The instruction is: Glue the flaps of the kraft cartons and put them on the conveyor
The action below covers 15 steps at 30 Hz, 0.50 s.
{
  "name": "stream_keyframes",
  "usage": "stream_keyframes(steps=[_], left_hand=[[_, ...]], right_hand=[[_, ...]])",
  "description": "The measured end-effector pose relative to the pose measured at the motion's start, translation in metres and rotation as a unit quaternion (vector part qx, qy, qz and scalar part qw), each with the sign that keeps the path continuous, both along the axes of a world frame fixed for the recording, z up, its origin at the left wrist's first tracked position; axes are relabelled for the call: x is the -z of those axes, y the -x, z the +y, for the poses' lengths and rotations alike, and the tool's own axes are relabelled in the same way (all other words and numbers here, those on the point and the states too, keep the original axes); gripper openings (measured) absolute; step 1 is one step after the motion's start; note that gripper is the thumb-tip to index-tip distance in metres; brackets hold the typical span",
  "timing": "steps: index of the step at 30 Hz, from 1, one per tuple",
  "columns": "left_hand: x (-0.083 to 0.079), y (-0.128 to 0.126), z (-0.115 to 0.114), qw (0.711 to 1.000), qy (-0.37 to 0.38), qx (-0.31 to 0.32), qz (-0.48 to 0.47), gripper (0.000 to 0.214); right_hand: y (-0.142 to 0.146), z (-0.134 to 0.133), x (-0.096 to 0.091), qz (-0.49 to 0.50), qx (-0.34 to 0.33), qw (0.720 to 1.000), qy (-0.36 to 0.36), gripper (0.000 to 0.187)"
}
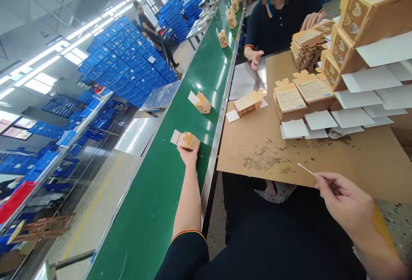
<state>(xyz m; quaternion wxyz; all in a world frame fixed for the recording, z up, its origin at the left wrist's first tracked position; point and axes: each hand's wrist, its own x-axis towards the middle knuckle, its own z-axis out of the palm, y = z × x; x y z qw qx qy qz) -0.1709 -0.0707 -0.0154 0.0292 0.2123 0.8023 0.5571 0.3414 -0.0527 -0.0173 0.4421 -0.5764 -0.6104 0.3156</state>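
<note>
Over the green conveyor belt (154,190), my left hand (189,156) is closed around a small brown carton (190,141) with its white flap standing out. Just beyond it on the belt is another open carton (202,103). My right hand (346,200) pinches a thin white cotton swab (305,168) above the front edge of the brown cardboard sheet (231,151). A single carton (248,103) with white flaps lies on the worktable near the belt. Stacked cartons (317,87) with white flaps sticking out stand at the right.
Across the table sits a co-worker (280,18), one hand near a pile of flattened cartons (309,44). More cartons (231,17) stand farther along the belt. A metal rail (222,130) edges the belt. Blue crates (128,52) are stacked beyond, to the left. Dark smudges mark the cardboard.
</note>
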Motion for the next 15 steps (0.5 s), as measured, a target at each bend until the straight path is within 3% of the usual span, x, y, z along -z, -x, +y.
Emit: stream_keyframes(steps=[3,5,8,9,11,13,15], left_hand=[[0.002,0.009,-0.007,0.999,0.03,-0.005,0.011,0.091],[0.002,0.007,-0.013,0.996,0.021,-0.045,0.071,0.099],[-0.005,-0.002,-0.014,0.97,-0.061,-0.09,0.216,0.081],[-0.01,-0.006,-0.007,0.962,-0.101,-0.062,0.245,0.07],[-0.027,-0.016,0.024,0.954,-0.158,0.071,0.244,0.049],[-0.048,-0.03,0.079,0.94,-0.151,0.239,0.192,0.038],[-0.071,-0.048,0.146,0.916,-0.089,0.369,0.13,0.039]], right_hand=[[0.005,0.0,-0.005,0.012,-0.015,1.0,-0.001,0.054],[0.0,-0.003,-0.006,0.016,0.001,1.0,-0.001,0.05],[-0.017,-0.009,-0.005,0.019,0.049,0.999,0.003,0.042],[-0.022,-0.01,-0.006,0.016,0.062,0.998,0.006,0.041],[-0.031,-0.009,-0.008,0.007,0.079,0.997,0.008,0.043],[-0.034,-0.004,-0.012,-0.001,0.081,0.997,0.001,0.048],[-0.032,0.004,-0.019,-0.002,0.073,0.997,-0.004,0.053]])
